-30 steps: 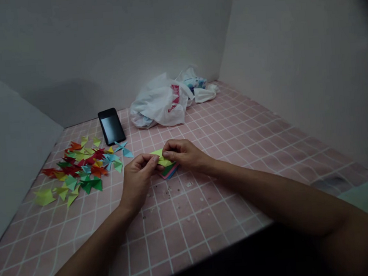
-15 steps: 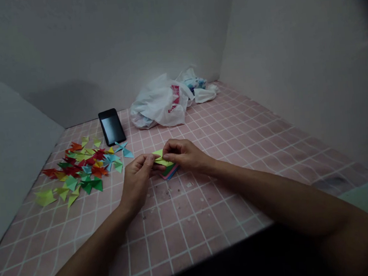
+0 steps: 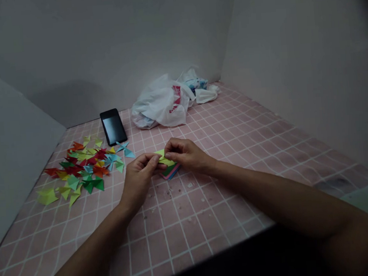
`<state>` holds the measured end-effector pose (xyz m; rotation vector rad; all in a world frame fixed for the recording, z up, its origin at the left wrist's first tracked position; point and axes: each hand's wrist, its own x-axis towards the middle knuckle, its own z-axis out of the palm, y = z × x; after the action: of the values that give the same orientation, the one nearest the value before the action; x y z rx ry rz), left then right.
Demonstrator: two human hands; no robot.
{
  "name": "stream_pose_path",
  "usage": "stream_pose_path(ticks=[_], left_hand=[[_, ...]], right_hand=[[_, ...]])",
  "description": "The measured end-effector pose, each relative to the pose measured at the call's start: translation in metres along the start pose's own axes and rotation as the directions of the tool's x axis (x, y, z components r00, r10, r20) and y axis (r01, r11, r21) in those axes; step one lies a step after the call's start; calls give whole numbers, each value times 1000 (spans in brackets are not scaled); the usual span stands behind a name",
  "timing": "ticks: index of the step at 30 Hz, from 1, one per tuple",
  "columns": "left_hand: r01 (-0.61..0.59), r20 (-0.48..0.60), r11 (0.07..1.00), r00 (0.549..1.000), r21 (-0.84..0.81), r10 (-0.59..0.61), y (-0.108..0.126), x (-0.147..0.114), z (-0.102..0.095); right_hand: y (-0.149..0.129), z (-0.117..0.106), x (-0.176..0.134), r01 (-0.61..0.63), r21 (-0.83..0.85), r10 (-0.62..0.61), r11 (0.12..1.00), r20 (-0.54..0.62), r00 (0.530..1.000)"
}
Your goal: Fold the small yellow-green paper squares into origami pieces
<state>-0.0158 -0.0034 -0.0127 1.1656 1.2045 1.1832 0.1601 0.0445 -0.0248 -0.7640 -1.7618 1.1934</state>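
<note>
A yellow-green sheet of folding paper (image 3: 166, 161) is pinched between my two hands, partly folded. My left hand (image 3: 142, 171) grips its left side, thumb on top. My right hand (image 3: 187, 154) is closed on its right side, fingertips pressed near a fold. Just beneath lies a small stack of coloured paper (image 3: 170, 172) with green, pink and blue edges showing; my fingers hide much of it. To the left of my hands spreads a pile of small folded paper pieces (image 3: 75, 170) in red, orange, yellow, green and light blue.
Behind the folded pieces a black phone (image 3: 113, 127) lies on the pink tiled tabletop (image 3: 179, 236). A crumpled white plastic bag (image 3: 160, 101) sits near the back wall, with another bundle (image 3: 195, 84) beside it. Small flecks dot the surface in front of my hands.
The view has shifted slightly, so everything appears a little further right. Both hands keep their pinch on the yellow-green paper, with hardly any movement.
</note>
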Motion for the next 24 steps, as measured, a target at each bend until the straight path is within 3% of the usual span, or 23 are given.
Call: stream_pose_path(ticks=[17, 24], left_hand=[[-44, -36, 995, 998, 89, 48, 2, 1, 1], [-62, -31, 985, 997, 159, 68, 4, -2, 3]], right_hand=[[0, 0, 0, -48, 28, 47, 998, 20, 999], [-1, 0, 1, -20, -49, 21, 999, 27, 999]])
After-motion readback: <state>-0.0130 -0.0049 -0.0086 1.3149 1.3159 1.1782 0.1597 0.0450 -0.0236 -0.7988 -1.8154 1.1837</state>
